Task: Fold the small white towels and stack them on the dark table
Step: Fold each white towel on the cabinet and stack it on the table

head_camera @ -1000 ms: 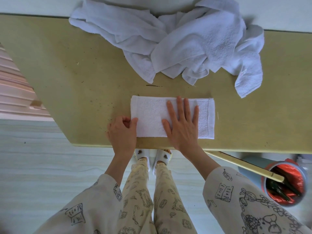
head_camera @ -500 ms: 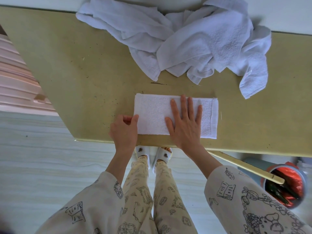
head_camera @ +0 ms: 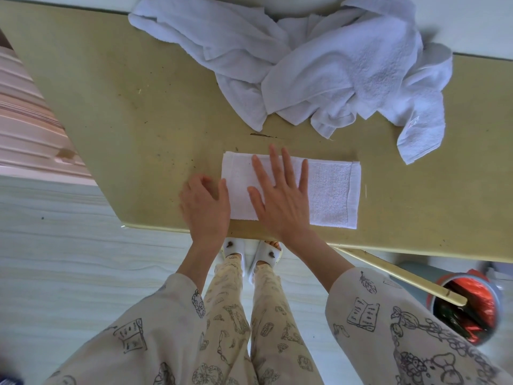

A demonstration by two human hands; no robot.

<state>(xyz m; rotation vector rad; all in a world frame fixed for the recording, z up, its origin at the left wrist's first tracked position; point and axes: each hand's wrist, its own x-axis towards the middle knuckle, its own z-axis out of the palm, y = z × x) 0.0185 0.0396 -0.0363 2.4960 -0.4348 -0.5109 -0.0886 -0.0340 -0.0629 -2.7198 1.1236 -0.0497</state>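
A small white towel [head_camera: 330, 193] lies folded into a long rectangle near the front edge of the olive-yellow table [head_camera: 138, 93]. My right hand [head_camera: 280, 201] presses flat on its left half, fingers straight and spread. My left hand [head_camera: 205, 209] rests on the table at the towel's left end, its thumb touching that edge and its fingers loosely curled beside the cloth. A heap of unfolded white towels [head_camera: 319, 70] sits at the back of the table, one end trailing down at the right.
A bin with a red liner [head_camera: 469, 307] stands on the floor at the lower right, with a yellow slat [head_camera: 402, 276] slanting over it. A pink ridged surface [head_camera: 27, 134] borders the table's left side. My legs and slippers are under the front edge.
My right hand has slid left along the folded towel, from its middle onto its left half. The left hand has stayed at the towel's left end.
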